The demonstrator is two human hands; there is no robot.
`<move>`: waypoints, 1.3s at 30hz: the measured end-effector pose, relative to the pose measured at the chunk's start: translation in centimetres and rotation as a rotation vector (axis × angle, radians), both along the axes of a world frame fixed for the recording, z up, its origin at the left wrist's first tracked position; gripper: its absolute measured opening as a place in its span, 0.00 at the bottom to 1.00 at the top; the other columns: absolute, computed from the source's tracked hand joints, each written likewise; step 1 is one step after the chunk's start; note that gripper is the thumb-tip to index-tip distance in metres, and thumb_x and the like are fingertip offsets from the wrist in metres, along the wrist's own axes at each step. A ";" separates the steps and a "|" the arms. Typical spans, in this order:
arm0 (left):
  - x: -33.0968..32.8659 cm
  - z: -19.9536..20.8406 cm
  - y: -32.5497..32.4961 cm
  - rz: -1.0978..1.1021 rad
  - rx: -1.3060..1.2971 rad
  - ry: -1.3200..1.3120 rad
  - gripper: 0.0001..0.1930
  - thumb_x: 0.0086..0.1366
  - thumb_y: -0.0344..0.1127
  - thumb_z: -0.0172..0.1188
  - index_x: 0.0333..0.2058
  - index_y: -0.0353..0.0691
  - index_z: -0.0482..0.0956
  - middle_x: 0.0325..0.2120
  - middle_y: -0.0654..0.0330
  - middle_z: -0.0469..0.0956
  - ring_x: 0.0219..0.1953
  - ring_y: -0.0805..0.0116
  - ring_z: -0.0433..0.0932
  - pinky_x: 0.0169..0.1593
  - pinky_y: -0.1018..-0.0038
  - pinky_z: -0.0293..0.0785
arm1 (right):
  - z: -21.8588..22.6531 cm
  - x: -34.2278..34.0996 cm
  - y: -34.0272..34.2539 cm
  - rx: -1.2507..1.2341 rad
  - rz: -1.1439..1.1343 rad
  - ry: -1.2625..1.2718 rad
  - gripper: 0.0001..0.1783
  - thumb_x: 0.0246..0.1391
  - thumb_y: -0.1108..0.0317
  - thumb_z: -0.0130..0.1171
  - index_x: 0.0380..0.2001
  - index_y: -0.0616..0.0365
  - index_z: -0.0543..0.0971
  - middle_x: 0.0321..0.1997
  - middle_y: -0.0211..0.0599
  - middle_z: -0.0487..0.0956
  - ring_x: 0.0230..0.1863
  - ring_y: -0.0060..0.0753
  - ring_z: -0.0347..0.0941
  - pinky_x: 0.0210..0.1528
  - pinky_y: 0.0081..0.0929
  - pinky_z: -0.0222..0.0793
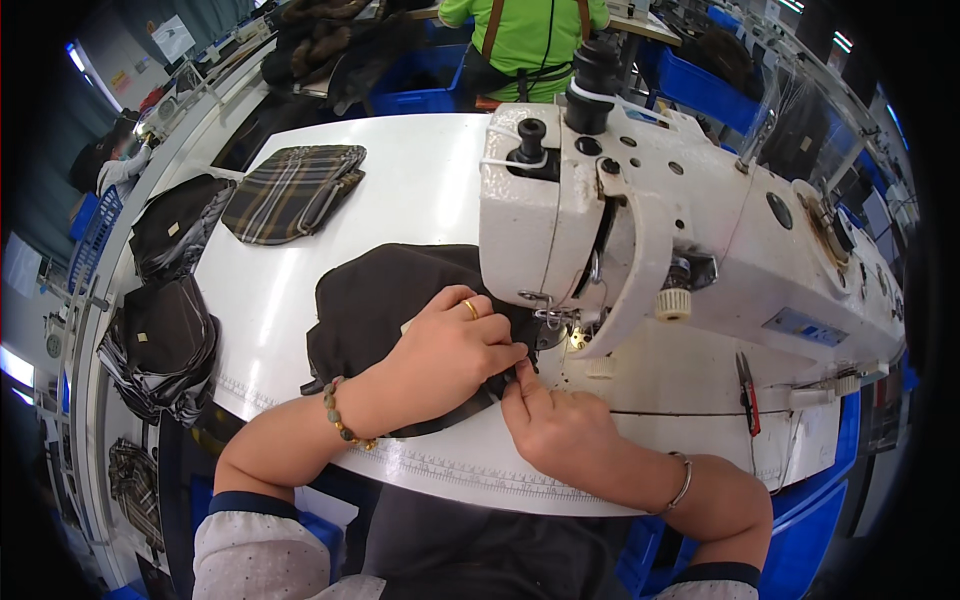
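Flat dark-brown cloth (390, 283) is pinched by curled left hand (458, 350) and right hand (562, 428). Beyond them, a white sewing machine (740, 255) is set.

A dark brown-black, softly matte cloth piece with a broadly rounded outline (370, 288) lies on the glossy white worktop (420, 180), its right part tucked in near the needle area of the white sewing machine (620, 200). It is spread mostly flat, with shallow creases and slight ripples across its upper part. The left edge is uneven, stepping outward partway down, with a small bit sticking out at the lower corner. The lower edge curves toward the front of the worktop. The left hand (455, 345) covers its middle, beside a small pale patch; the right hand (560, 425) pinches its right-hand edge.
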State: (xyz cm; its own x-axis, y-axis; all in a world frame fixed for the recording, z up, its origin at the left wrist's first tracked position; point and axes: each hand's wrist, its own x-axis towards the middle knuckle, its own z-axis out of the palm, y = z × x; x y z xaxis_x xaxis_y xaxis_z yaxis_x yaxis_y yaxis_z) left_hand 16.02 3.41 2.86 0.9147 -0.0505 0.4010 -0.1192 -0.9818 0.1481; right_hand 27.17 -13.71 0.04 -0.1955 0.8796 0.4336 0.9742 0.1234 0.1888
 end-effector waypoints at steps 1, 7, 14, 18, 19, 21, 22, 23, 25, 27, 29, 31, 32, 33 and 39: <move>-0.2 0.0 -0.2 -0.012 0.028 0.006 0.09 0.53 0.32 0.61 0.34 0.43 0.86 0.28 0.67 0.76 0.39 0.67 0.75 0.54 0.68 0.69 | 0.0 0.0 0.0 0.001 0.012 0.003 0.12 0.44 0.71 0.57 0.34 0.64 0.81 0.41 0.55 0.83 0.14 0.20 0.71 0.14 0.20 0.64; -0.8 0.3 -1.0 -0.026 0.109 0.038 0.10 0.54 0.33 0.60 0.34 0.40 0.85 0.28 0.66 0.74 0.38 0.67 0.74 0.52 0.69 0.70 | -0.1 0.0 -0.1 0.017 0.022 -0.002 0.15 0.42 0.71 0.57 0.35 0.65 0.82 0.40 0.54 0.83 0.14 0.19 0.70 0.14 0.20 0.64; -0.5 0.3 -0.3 0.061 -0.092 0.076 0.08 0.54 0.28 0.62 0.34 0.39 0.84 0.28 0.61 0.76 0.35 0.64 0.76 0.42 0.70 0.74 | 0.0 0.0 -0.2 0.019 0.027 -0.006 0.13 0.43 0.71 0.58 0.34 0.64 0.81 0.40 0.52 0.84 0.13 0.18 0.69 0.14 0.19 0.62; 0.4 0.0 2.0 0.148 -0.695 0.116 0.07 0.62 0.26 0.62 0.38 0.31 0.80 0.31 0.50 0.80 0.30 0.55 0.80 0.36 0.67 0.75 | 0.1 0.0 -0.2 0.021 0.008 -0.026 0.10 0.44 0.71 0.59 0.33 0.62 0.81 0.42 0.52 0.84 0.13 0.18 0.69 0.15 0.18 0.61; 0.5 -0.2 2.3 0.149 -0.694 0.116 0.07 0.62 0.26 0.62 0.38 0.31 0.80 0.31 0.50 0.80 0.30 0.55 0.80 0.36 0.67 0.75 | 0.2 0.0 -0.2 0.024 0.017 -0.030 0.10 0.44 0.71 0.59 0.33 0.62 0.81 0.42 0.52 0.84 0.13 0.18 0.69 0.15 0.18 0.61; 0.5 -0.5 2.7 0.161 -0.801 0.154 0.07 0.63 0.26 0.63 0.39 0.31 0.80 0.31 0.49 0.80 0.31 0.58 0.80 0.37 0.72 0.74 | 0.2 0.1 -0.3 0.009 0.007 -0.028 0.10 0.45 0.71 0.60 0.33 0.62 0.81 0.43 0.53 0.84 0.13 0.18 0.68 0.15 0.18 0.61; 0.4 -0.7 2.7 0.164 -0.825 0.167 0.08 0.63 0.27 0.63 0.39 0.30 0.80 0.32 0.49 0.80 0.31 0.60 0.79 0.37 0.72 0.74 | 0.2 0.1 -0.2 0.013 0.016 -0.031 0.10 0.45 0.71 0.60 0.33 0.62 0.81 0.43 0.53 0.84 0.13 0.18 0.68 0.15 0.18 0.61; 0.4 -0.8 2.7 0.169 -0.820 0.152 0.08 0.63 0.27 0.63 0.39 0.30 0.80 0.32 0.49 0.80 0.31 0.60 0.79 0.37 0.72 0.74 | 0.2 0.1 -0.2 0.018 0.022 -0.029 0.10 0.45 0.71 0.60 0.33 0.62 0.81 0.43 0.53 0.84 0.13 0.18 0.68 0.15 0.18 0.61; 0.4 -0.9 2.7 0.167 -0.840 0.162 0.08 0.63 0.27 0.63 0.39 0.31 0.80 0.31 0.50 0.80 0.31 0.61 0.79 0.38 0.72 0.74 | 0.2 0.1 -0.2 0.025 0.028 -0.027 0.10 0.45 0.71 0.60 0.33 0.62 0.80 0.43 0.53 0.84 0.13 0.18 0.68 0.15 0.18 0.61; 0.5 -0.9 2.8 0.155 -0.799 0.149 0.07 0.63 0.27 0.63 0.39 0.31 0.81 0.31 0.50 0.80 0.32 0.61 0.79 0.38 0.72 0.74 | 0.1 0.1 -0.2 0.008 0.015 -0.035 0.10 0.45 0.71 0.60 0.33 0.63 0.80 0.43 0.53 0.84 0.14 0.18 0.69 0.15 0.18 0.62; 0.5 -0.9 2.9 0.152 -0.767 0.146 0.07 0.63 0.27 0.62 0.39 0.32 0.81 0.31 0.50 0.80 0.32 0.60 0.80 0.38 0.71 0.75 | -0.1 0.0 -0.2 0.009 0.021 -0.030 0.11 0.45 0.71 0.60 0.33 0.63 0.81 0.43 0.53 0.84 0.14 0.19 0.70 0.16 0.18 0.62; 0.4 -0.8 2.7 0.096 -0.712 0.124 0.07 0.61 0.27 0.63 0.39 0.34 0.81 0.31 0.50 0.80 0.33 0.55 0.80 0.38 0.69 0.75 | -0.1 0.0 -0.2 0.012 0.034 -0.027 0.12 0.44 0.71 0.60 0.34 0.63 0.81 0.43 0.53 0.84 0.15 0.19 0.70 0.16 0.19 0.63; 0.3 -0.8 2.5 0.122 -0.681 0.158 0.08 0.59 0.27 0.63 0.38 0.35 0.82 0.30 0.51 0.79 0.33 0.51 0.79 0.38 0.66 0.75 | -0.1 0.1 -0.2 0.011 0.029 -0.014 0.12 0.44 0.71 0.60 0.34 0.64 0.81 0.43 0.53 0.84 0.15 0.20 0.71 0.16 0.19 0.63; 0.2 -0.7 2.2 0.099 -0.623 0.127 0.08 0.58 0.28 0.65 0.38 0.37 0.82 0.29 0.53 0.78 0.35 0.52 0.78 0.39 0.64 0.75 | 0.0 0.1 -0.1 0.013 0.029 -0.001 0.12 0.44 0.71 0.60 0.35 0.64 0.81 0.43 0.53 0.84 0.16 0.21 0.72 0.17 0.20 0.64; -1.9 0.8 2.7 0.148 -0.429 0.069 0.07 0.58 0.28 0.64 0.37 0.39 0.83 0.32 0.55 0.77 0.36 0.52 0.77 0.40 0.62 0.75 | 0.4 0.1 0.1 0.010 0.060 -0.021 0.12 0.44 0.72 0.60 0.34 0.64 0.81 0.43 0.53 0.84 0.16 0.24 0.73 0.17 0.21 0.65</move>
